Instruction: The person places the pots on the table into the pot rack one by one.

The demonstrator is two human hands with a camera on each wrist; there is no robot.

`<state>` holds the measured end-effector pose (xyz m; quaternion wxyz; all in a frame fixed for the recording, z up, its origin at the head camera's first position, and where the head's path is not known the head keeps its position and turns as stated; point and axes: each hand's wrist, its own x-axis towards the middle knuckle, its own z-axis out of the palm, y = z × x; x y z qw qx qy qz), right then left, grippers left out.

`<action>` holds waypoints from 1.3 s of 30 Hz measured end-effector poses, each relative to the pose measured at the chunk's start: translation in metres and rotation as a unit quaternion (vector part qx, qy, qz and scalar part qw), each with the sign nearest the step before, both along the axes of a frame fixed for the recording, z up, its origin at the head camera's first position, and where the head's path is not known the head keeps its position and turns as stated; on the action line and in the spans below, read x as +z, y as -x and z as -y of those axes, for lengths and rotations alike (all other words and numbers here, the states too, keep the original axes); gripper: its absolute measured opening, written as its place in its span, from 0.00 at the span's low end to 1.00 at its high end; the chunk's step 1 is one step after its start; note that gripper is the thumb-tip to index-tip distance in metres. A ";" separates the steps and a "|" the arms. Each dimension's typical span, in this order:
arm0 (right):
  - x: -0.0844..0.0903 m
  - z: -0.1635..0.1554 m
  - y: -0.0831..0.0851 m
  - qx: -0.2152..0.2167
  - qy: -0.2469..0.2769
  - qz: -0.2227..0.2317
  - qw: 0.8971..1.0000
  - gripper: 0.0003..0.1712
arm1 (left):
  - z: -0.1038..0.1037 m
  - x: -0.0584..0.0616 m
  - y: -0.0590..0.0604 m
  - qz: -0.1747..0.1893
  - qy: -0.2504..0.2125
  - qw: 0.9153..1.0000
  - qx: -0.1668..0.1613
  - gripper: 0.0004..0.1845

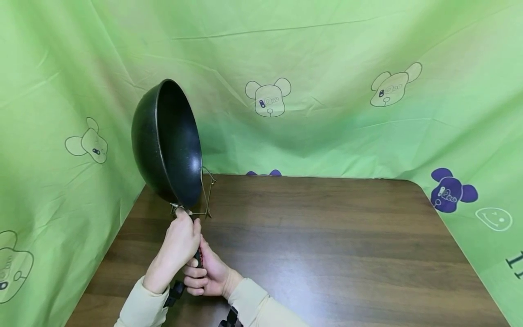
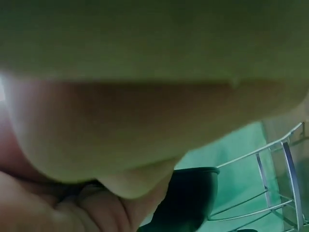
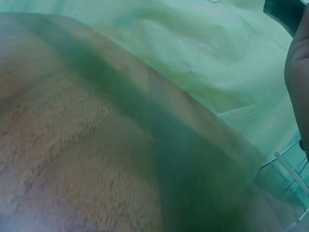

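- Gripping the handle [image 1: 198, 260] of a black wok [image 1: 167, 143] with both hands, left hand [image 1: 180, 240] wrapped round it higher up, right hand [image 1: 208, 274] curled round it just below.
- Holding the wok on edge, nearly upright, above the left rear part of the desk [image 1: 327, 236], hollow side facing right.
- Standing the pan's lower rim in or right against a thin wire rack [image 1: 204, 195] near the desk's left rear corner; contact hard to judge from the head view.
- Judging the step in hand: seating the wok on the rack, or lifting it off. Calling next for a steady two-handed grip and careful alignment of rim and wire slots.
- Showing a round, deep bowl with a dark speckled non-stick inside and smooth matte outside; handle dark with red showing between the fingers.
- Framing it all: wood-grain brown desk with rounded corners, creased green cloth [image 1: 327, 68] printed with cartoon bears.
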<state>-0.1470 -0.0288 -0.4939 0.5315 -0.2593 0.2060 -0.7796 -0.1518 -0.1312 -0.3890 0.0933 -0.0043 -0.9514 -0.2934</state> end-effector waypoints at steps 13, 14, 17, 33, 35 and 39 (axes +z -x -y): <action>-0.008 -0.004 -0.004 -0.089 -0.041 0.026 0.995 0.30 | 0.000 -0.007 0.001 0.008 -0.009 1.000 -0.010 0.13; -0.008 -0.004 -0.004 -0.095 -0.047 0.027 0.994 0.29 | 0.000 -0.007 0.001 0.009 -0.009 1.000 -0.011 0.13; -0.006 -0.006 -0.003 -0.110 -0.065 0.032 0.991 0.25 | 0.000 -0.009 0.002 0.011 -0.008 1.000 -0.015 0.13; -0.008 -0.012 -0.009 -0.130 -0.070 0.048 0.988 0.30 | -0.003 -0.021 0.009 0.042 -0.069 0.995 -0.051 0.10; -0.009 -0.013 -0.011 -0.137 -0.068 0.058 0.986 0.30 | -0.003 -0.025 0.010 0.051 -0.079 0.994 -0.049 0.11; -0.012 -0.013 -0.016 -0.143 -0.063 0.080 0.984 0.30 | -0.004 -0.035 0.010 0.068 -0.088 0.993 -0.036 0.10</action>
